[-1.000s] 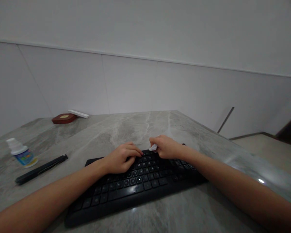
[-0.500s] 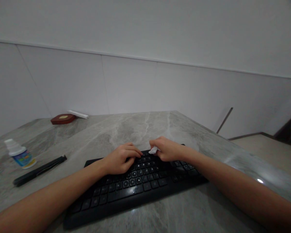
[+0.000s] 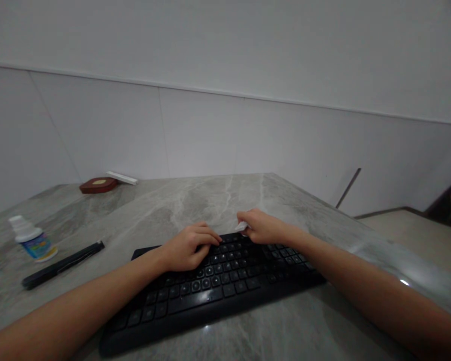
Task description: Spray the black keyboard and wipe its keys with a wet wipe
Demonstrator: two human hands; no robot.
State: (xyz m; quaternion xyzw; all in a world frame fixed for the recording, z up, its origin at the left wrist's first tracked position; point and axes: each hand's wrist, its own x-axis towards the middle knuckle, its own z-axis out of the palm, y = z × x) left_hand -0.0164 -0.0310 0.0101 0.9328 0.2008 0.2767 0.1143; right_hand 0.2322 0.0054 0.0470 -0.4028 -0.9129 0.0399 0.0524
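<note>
A black keyboard (image 3: 210, 296) lies at a slant on the grey marbled table. Across its upper left part rests my left hand (image 3: 190, 247), palm down, with its fingers stretched toward the back row of keys. My right hand (image 3: 262, 226) is closed on a small white crumpled tissue (image 3: 242, 226), over the keyboard's back edge to the right of my left hand. The tissue's tip sticks out from between thumb and fingers; the rest is hidden. Both forearms cover parts of the keyboard's left and right ends.
On the left stands a white spray bottle (image 3: 33, 239) with a blue label, and beside it lies a long black pen-like tool (image 3: 63, 264). Farther back, a dark red box (image 3: 98, 185) and a thin white strip (image 3: 122, 177) sit near the wall. The table (image 3: 210, 200) ends at the right.
My right hand with the tissue has moved slightly right and toward the keyboard's back edge. My left hand has stayed in place on the keys.
</note>
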